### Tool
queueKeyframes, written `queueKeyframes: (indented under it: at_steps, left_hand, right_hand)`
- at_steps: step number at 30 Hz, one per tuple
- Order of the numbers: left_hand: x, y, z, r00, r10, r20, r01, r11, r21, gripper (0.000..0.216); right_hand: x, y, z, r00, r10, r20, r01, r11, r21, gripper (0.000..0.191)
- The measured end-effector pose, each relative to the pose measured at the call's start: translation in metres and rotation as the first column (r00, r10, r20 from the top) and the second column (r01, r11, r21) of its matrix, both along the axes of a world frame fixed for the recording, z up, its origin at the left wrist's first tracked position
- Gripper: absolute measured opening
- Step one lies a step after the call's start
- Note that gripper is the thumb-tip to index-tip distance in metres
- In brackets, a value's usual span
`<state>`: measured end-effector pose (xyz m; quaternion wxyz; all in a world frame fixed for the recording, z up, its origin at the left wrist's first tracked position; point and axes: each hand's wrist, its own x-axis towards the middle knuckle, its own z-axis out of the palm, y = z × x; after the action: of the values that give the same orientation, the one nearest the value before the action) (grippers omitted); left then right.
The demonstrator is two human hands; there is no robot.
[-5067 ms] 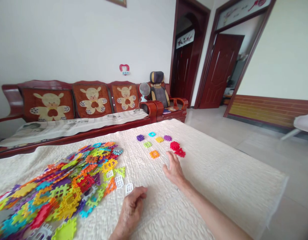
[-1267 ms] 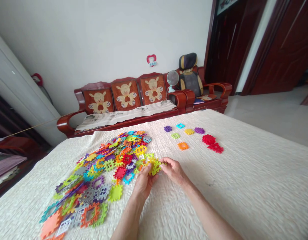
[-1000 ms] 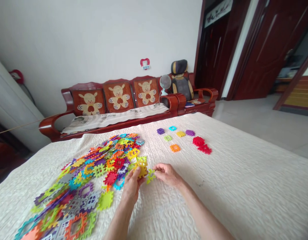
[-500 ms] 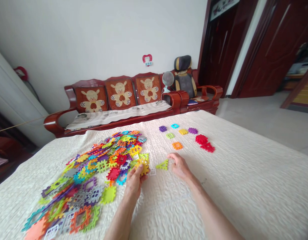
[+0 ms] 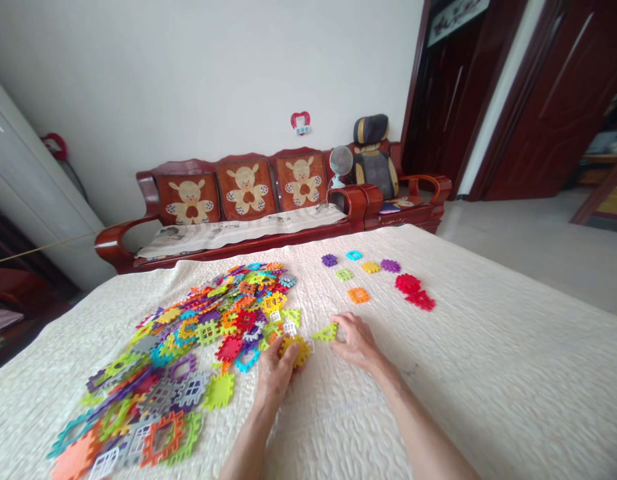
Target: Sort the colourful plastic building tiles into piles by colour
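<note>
My left hand (image 5: 274,375) is closed on a yellow square interlocking block (image 5: 295,351), its thumb on top, low over the quilted cover. Something reddish-orange shows under that block, too hidden to make out. My right hand (image 5: 357,341) has its thumb and fingers around the right end of a green triangular block (image 5: 324,332), pinching it at the cloth. Between the hands, a small white window piece (image 5: 289,329) lies beside the pile, and another white piece is partly covered by the yellow block.
A large heap of colourful plastic blocks (image 5: 208,332) spreads over the left of the quilted cover (image 5: 488,373). Separate pieces lie at the far right, including an orange one (image 5: 359,295) and joined red ones (image 5: 413,291). A wooden sofa (image 5: 355,212) stands behind.
My right hand has closed in on the green triangular block. My left hand has tilted and lowered the yellow block, moving slightly right. The view has shifted a little.
</note>
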<state>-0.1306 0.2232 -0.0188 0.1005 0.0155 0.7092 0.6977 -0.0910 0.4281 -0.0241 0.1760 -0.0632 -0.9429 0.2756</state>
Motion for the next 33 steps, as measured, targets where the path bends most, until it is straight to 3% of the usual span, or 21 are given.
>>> queueKeyframes:
  at_steps: [7,11,15,20,23,29,33]
  left_hand:
    - [-0.004,-0.001,-0.011,0.997,-0.027,-0.070,0.024,0.999,-0.049,0.065]
    - [-0.002,-0.001,-0.008,0.999,0.010,-0.052,-0.012,0.999,-0.045,0.068]
    - [0.000,-0.005,-0.002,0.984,0.060,-0.170,-0.090,0.980,-0.175,0.054]
    - [0.003,-0.007,-0.002,0.886,-0.048,-0.462,-0.206,0.850,-0.484,0.036]
    - [0.005,-0.007,-0.007,0.803,-0.118,-0.584,-0.282,0.788,-0.547,0.038]
    - [0.010,-0.009,-0.009,0.753,-0.235,-0.615,-0.320,0.686,-0.653,0.038]
    - [0.014,-0.008,-0.006,0.753,-0.290,-0.590,-0.325,0.616,-0.718,0.038]
  right_hand:
    - [-0.005,0.006,-0.011,0.998,0.015,-0.058,-0.016,1.000,-0.014,0.049]
    - [-0.005,0.008,-0.011,0.999,-0.001,-0.053,-0.002,0.997,-0.074,0.049]
    - [-0.004,-0.001,-0.004,0.999,-0.043,-0.015,0.043,0.999,-0.025,0.047]
    - [-0.002,-0.022,0.003,0.989,-0.149,-0.011,0.150,0.985,0.082,0.055]
    - [-0.002,-0.026,0.003,0.990,-0.144,0.001,0.143,0.985,0.092,0.054]
    - [-0.007,-0.020,-0.007,0.990,-0.002,-0.138,0.001,1.000,-0.009,0.051]
    - [-0.018,-0.019,-0.007,0.985,-0.044,-0.169,0.021,0.991,-0.135,0.047]
